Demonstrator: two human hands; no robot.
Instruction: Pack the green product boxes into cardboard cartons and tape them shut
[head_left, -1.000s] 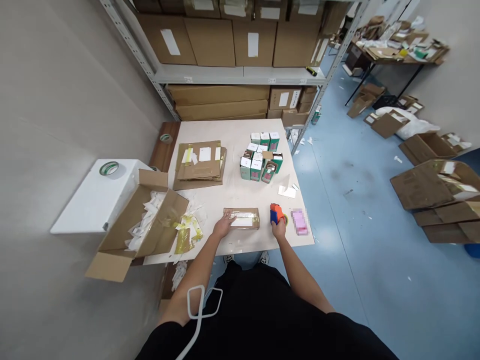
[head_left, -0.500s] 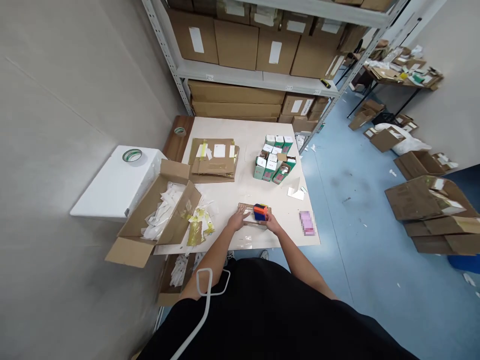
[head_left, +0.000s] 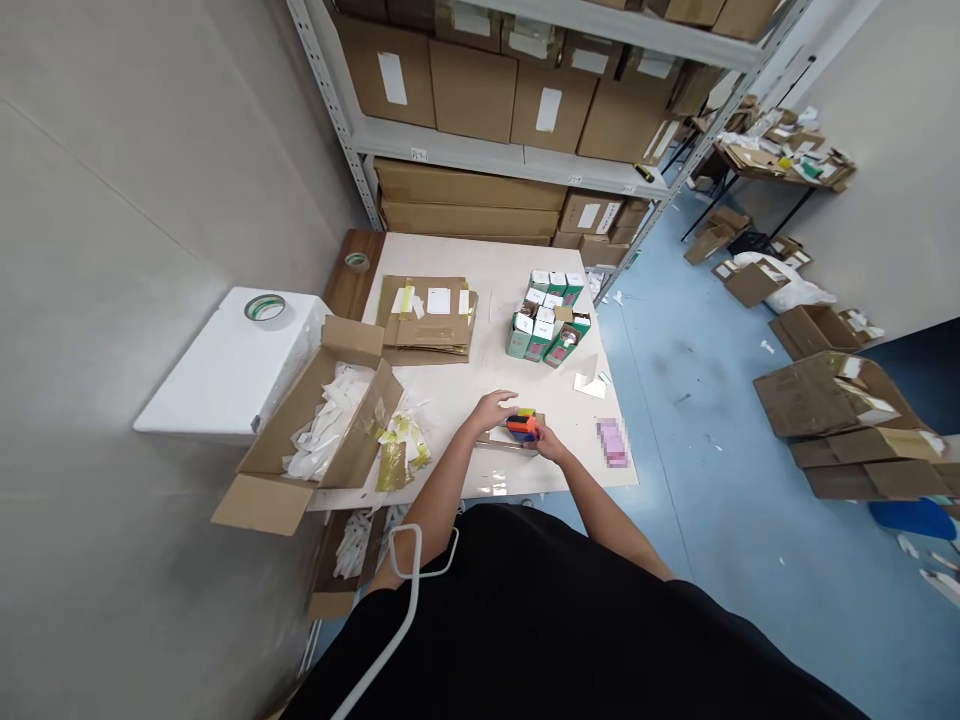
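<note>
A small cardboard box (head_left: pixel 493 440) lies near the front edge of the table (head_left: pixel 442 400). My right hand (head_left: pixel 550 443) is closed around an orange and blue tape dispenser (head_left: pixel 521 427), which sits over the box. Just above the box's left end, my left hand (head_left: pixel 493 410) has its fingers stretched toward the dispenser and holds nothing. Part of the box is hidden under the dispenser and hands. Beyond them stand several green and white small boxes (head_left: pixel 541 330). Flattened cardboard (head_left: pixel 427 325) is stacked at the back left.
An open carton of white material (head_left: pixel 330 425) stands left, beside crumpled yellow tape scraps (head_left: pixel 397 455). A tape roll (head_left: pixel 265 308) lies on a white surface. Pink items (head_left: pixel 613 443) and paper scraps (head_left: pixel 591 385) lie at the right. A shelf of cartons (head_left: pixel 472 95) stands behind.
My left hand has lifted off the box's left end and moved up and right, its fingers now stretched out. The tape dispenser has tilted slightly in my right hand.
</note>
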